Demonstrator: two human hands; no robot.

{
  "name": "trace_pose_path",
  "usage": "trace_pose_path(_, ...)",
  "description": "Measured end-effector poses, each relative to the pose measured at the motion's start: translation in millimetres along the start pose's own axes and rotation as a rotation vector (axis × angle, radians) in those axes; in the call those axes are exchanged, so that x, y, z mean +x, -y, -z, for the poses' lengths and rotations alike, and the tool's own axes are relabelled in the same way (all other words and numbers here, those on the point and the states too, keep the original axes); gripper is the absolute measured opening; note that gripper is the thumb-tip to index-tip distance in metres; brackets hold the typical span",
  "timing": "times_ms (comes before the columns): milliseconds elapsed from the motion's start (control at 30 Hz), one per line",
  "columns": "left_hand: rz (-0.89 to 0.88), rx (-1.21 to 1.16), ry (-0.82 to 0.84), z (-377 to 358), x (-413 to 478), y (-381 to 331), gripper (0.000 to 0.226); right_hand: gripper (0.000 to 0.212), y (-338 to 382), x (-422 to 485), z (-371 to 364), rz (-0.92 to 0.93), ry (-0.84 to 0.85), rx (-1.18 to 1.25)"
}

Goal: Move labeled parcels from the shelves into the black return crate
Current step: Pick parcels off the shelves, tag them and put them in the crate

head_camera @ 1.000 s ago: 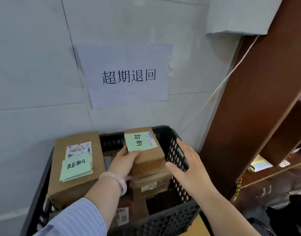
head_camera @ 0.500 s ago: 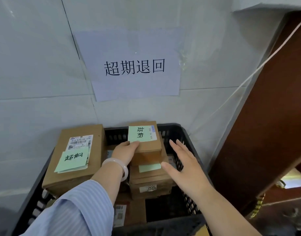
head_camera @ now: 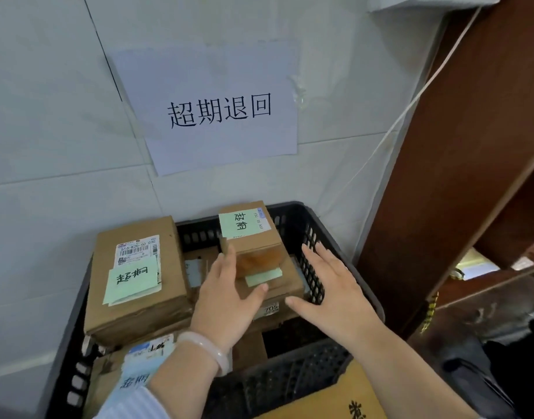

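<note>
Head view showed the top parcel (head_camera: 253, 240), long axis pointing away, near the far right corner of the black crate (head_camera: 290, 376); the left hand (head_camera: 226, 300) touched it straight-fingered, the right hand (head_camera: 332, 288) spread open just beside

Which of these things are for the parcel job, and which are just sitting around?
For the job:
black crate
small top parcel
parcel beneath it
big left parcel
brown shelves
left hand, touching the top parcel
right hand, open beside it

Just around:
wall sign
bracelet
dark bundle by the shelves
</note>
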State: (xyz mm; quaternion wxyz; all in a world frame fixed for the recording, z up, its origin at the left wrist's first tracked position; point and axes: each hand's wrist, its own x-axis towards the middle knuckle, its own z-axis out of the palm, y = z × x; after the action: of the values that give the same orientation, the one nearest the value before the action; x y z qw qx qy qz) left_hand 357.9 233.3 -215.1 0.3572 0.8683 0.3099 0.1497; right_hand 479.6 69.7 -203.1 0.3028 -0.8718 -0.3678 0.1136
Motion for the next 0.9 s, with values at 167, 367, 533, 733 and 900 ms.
trace_pose_path(167, -0.358, 0.187, -0.019, 5, -25, -3, 0.084, 0.091, 11, -59, -13, -0.063, -0.145, -0.106)
trace_pose_path(367, -0.851, 0.296, 0.203, -32, -68, -7, 0.081, 0.092, 20, -169, -33, -0.327, -0.298, -0.297)
trace_pose_path(533, -1.119, 0.28, 0.451, -84, -135, -38, 0.083, 0.095, 15, -285, -51, -0.618, -0.39, -0.367)
trace_pose_path(733, -1.428, 0.291, 0.655, -135, -250, -69, 0.083, 0.096, 32, -427, -72, -0.993, -0.481, -0.368)
trace_pose_path(900, -1.659, 0.141, 0.752, -152, -355, -81, 0.081, 0.098, 61, -530, -105, -1.251, -0.574, -0.293)
